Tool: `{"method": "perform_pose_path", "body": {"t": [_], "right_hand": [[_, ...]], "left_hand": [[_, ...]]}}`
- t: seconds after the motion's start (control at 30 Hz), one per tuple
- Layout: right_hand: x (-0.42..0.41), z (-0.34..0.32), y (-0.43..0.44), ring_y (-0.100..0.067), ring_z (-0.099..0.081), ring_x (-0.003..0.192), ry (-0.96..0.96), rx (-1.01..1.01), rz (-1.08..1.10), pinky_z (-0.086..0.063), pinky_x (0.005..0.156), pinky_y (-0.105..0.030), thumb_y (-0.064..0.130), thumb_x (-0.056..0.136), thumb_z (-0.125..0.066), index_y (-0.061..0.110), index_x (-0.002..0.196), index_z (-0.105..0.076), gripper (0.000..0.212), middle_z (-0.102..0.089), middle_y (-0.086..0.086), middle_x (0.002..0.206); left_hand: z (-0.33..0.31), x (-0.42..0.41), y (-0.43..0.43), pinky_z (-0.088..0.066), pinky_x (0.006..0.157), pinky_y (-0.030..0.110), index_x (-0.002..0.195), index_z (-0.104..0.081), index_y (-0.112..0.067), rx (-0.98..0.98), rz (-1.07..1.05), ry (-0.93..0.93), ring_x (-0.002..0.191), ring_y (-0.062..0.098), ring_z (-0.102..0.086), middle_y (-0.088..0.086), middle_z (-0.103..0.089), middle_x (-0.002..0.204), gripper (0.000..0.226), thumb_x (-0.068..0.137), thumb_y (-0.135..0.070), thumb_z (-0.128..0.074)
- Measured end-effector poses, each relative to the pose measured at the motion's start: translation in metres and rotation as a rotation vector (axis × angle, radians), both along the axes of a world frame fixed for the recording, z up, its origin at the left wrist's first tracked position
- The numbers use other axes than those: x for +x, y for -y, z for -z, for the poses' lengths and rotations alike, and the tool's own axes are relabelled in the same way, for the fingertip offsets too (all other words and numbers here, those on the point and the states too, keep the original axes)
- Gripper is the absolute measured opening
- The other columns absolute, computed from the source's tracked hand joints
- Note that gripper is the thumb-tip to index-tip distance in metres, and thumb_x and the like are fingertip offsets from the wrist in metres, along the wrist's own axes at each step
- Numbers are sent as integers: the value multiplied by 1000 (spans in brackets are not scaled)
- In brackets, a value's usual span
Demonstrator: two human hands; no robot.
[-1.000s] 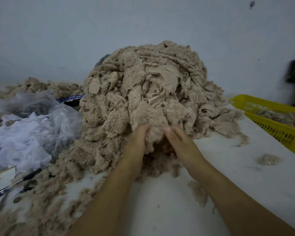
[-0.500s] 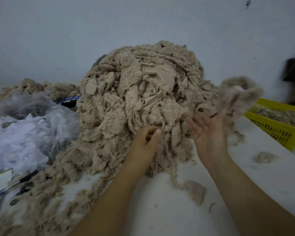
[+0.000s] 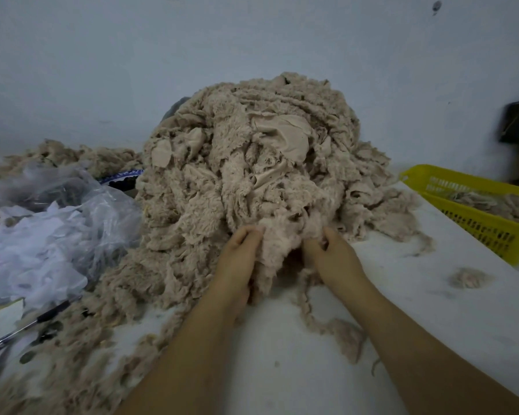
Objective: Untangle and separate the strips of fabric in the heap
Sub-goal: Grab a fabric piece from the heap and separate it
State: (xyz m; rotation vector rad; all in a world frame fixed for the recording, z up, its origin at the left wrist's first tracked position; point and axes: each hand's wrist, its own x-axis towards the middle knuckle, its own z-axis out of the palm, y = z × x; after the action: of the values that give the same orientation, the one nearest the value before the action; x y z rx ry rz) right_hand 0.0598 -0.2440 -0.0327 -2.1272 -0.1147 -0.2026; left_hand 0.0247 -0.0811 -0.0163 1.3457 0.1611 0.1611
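Low on the heap (image 3: 252,175), I'm gripping one clump (image 3: 282,241) in left hand (image 3: 237,259) and right hand (image 3: 331,254), needing slow, even pulls.

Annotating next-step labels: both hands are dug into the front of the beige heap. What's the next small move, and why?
Probably draw the clump toward the body, spreading the hands to tease a strip loose. The left hand and right hand both grip that clump at the front of the heap, not yet clear of it. The yellow basket at right holds similar fabric, a likely destination.
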Motion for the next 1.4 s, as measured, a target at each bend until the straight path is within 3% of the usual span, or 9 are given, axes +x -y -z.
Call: {"method": "perform_pose_path", "body": {"t": [0.1, 0.27, 0.47, 0.6, 0.8, 0.97, 1.2, 1.3, 1.4], "right_hand": [[-4, -10, 5, -8, -36, 55, 107, 189, 103, -31, 44, -13, 33, 100, -45, 26, 80, -39, 22, -37, 3, 67], [-27, -18, -16, -1, -36, 48, 188, 69, -244, -32, 45, -16, 24, 94, -53, 21, 69, -43, 27, -42, 6, 59], [-43, -14, -34, -5, -29, 52, 105, -136, -667, -28, 52, -30, 40, 71, -49, 26, 59, -32, 25, -33, 9, 54], [-43, -6, -33, -10, -34, 55, 7, -108, -688, -31, 54, -34, 45, 71, -51, 17, 62, -37, 33, -37, 8, 56], [-27, -11, -22, 2, -49, 60, 192, 280, -370, -42, 59, -18, 52, 92, -42, 35, 69, -57, 32, -56, 17, 65], [-12, -8, -17, -7, -66, 71, -144, 524, -268, -51, 60, -19, 33, 98, -48, 33, 68, -72, 38, -70, 8, 71], [1, -11, -6, -21, -61, 72, -322, 675, 0, -47, 65, -32, 38, 100, -47, 16, 80, -62, 34, -64, -2, 77], [-6, -15, -5, -17, -42, 58, -23, 456, 11, -34, 59, -30, 32, 102, -45, 5, 67, -43, 44, -43, -2, 58], [-19, -21, -13, -1, -37, 47, 170, 250, -94, -32, 48, -19, 29, 102, -46, 20, 61, -38, 43, -41, 15, 47]], "left_hand": [[-3, 3, -7, -38, 41, 23, 83, -69, -22, -144, -126, -39, 43, 15, -50, 1, -59, 53, 27, 102, -24, -51], [4, 2, -3, -48, 74, 28, 88, -58, -37, 616, -285, 283, 86, 10, -59, -5, -60, 98, 14, 101, -32, -53], [-7, -2, 0, -57, 64, 23, 91, -76, -15, -182, 228, -62, 78, 15, -72, 4, -74, 90, 23, 89, -37, -68], [-10, 7, -7, -39, 40, 17, 88, -54, -13, -584, 193, -34, 44, 6, -40, -2, -46, 63, 9, 95, -18, -56], [-6, -4, 6, -38, 50, 20, 68, -57, -33, 362, 58, 278, 54, 5, -43, -13, -48, 58, 32, 101, -31, -53], [-8, -15, 19, -38, 58, 33, 85, -55, -10, 793, 416, 326, 60, 13, -45, -1, -50, 67, 24, 101, -27, -51], [-10, -27, 30, -40, 52, 14, 72, -63, -13, 750, 777, 162, 56, 2, -50, -15, -61, 65, 27, 93, -30, -59], [-8, -23, 28, -40, 55, 20, 64, -63, -26, 624, 537, 138, 56, 5, -49, -13, -58, 61, 32, 93, -38, -58], [-9, -18, 22, -49, 68, 11, 76, -72, -36, 310, 213, 93, 76, -3, -68, -21, -71, 78, 36, 100, -50, -49]]}}
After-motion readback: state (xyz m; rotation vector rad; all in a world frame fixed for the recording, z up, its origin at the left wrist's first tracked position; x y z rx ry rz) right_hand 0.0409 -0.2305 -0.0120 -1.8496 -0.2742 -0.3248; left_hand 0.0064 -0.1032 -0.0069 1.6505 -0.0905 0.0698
